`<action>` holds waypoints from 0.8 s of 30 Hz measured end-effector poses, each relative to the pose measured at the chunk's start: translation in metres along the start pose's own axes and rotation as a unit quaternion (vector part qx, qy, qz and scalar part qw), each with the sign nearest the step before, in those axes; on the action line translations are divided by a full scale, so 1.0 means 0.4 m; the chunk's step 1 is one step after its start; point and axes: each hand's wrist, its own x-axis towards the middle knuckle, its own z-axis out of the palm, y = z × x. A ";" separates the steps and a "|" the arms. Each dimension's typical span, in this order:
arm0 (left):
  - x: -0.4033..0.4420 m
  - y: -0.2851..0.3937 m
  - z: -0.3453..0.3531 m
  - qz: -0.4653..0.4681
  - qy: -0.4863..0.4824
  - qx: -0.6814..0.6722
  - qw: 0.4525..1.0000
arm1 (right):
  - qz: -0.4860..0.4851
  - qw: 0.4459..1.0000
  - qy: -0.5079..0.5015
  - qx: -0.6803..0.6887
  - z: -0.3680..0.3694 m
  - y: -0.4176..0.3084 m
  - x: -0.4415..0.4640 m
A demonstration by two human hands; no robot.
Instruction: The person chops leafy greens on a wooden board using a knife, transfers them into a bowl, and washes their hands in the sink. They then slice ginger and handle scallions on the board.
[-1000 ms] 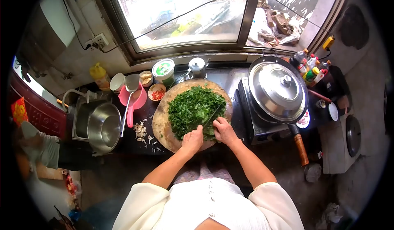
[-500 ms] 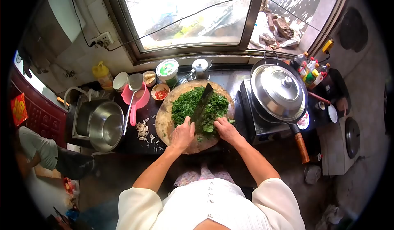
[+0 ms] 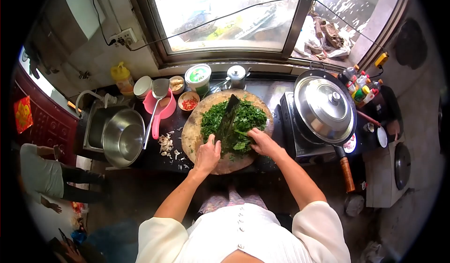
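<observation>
Chopped leafy greens [image 3: 253, 117] are heaped on a round wooden chopping board [image 3: 191, 141]. A dark, wide-bladed kitchen knife [image 3: 228, 117] stands tilted among them, its blade tip pointing toward the window. My left hand [image 3: 207, 156] is closed on the knife at its near end; the handle is hidden by the fingers. At the right side of the heap, my right hand [image 3: 265, 143] has its fingers curled around some leaves. Scraps of green lie on the near part of the board.
Left of the board are garlic peelings [image 3: 166, 144], a pink strainer [image 3: 157, 122] with a spatula [image 3: 160, 89] across it, chopped red chili [image 3: 189, 104] and a steel basin [image 3: 123, 139]. A lidded wok [image 3: 324, 106] sits on the right-hand stove. Another person [image 3: 47, 174] is at far left.
My right hand has shifted up and right along the greens. The knife is tilted a little more to the left. The person at far left now shows more fully; the view has shifted slightly.
</observation>
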 end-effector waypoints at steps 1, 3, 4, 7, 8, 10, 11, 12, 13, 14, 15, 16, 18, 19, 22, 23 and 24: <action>-0.002 0.009 -0.005 -0.010 -0.016 0.000 1.000 | -0.005 0.999 0.034 0.004 0.005 -0.009 -0.022; -0.004 -0.003 0.009 0.012 -0.024 0.006 1.000 | -0.004 0.990 0.135 0.039 0.018 -0.039 -0.050; -0.002 -0.006 0.013 0.024 -0.028 0.010 0.999 | 0.019 0.982 0.186 0.033 0.049 -0.033 -0.054; -0.011 0.015 0.020 0.060 -0.050 0.076 0.994 | 0.095 0.950 0.298 -0.008 0.161 -0.007 -0.067; -0.015 0.011 0.021 0.088 -0.051 0.082 0.991 | 0.123 0.948 0.291 -0.047 0.179 -0.011 -0.075; -0.031 0.008 0.023 0.138 -0.055 0.093 0.984 | 0.162 0.942 0.250 -0.154 0.179 -0.047 -0.084; -0.042 0.010 0.019 0.161 -0.062 0.098 0.980 | 0.157 0.937 0.260 -0.171 0.175 -0.064 -0.091; -0.046 0.001 0.027 0.161 -0.086 0.128 0.975 | 0.151 0.932 0.270 -0.188 0.165 -0.082 -0.092; -0.049 -0.013 0.040 0.160 -0.108 0.157 0.969 | 0.143 0.927 0.280 -0.206 0.159 -0.089 -0.093; -0.052 -0.022 0.048 0.157 -0.128 0.187 0.961 | 0.120 0.932 0.281 -0.196 0.161 -0.086 -0.094; -0.057 -0.022 0.049 0.156 -0.133 0.176 0.963 | 0.096 0.937 0.281 -0.185 0.166 -0.081 -0.095; -0.060 -0.023 0.048 0.156 -0.136 0.175 0.963 | 0.071 0.941 0.282 -0.174 0.168 -0.075 -0.093; -0.064 -0.023 0.045 0.156 -0.141 0.174 0.962 | 0.077 0.951 0.271 -0.126 0.174 -0.077 -0.097; -0.062 -0.020 0.044 0.153 -0.143 0.171 0.963 | 0.078 0.952 0.273 -0.117 0.170 -0.079 -0.096; -0.052 -0.012 0.044 0.140 -0.154 0.171 0.963 | 0.055 0.955 0.259 -0.132 0.158 -0.079 -0.088; -0.045 -0.010 0.047 0.134 -0.161 0.178 0.961 | 0.046 0.958 0.247 -0.137 0.165 -0.059 -0.086; -0.039 -0.007 0.051 0.127 -0.169 0.184 0.960 | 0.038 0.961 0.234 -0.142 0.162 -0.055 -0.084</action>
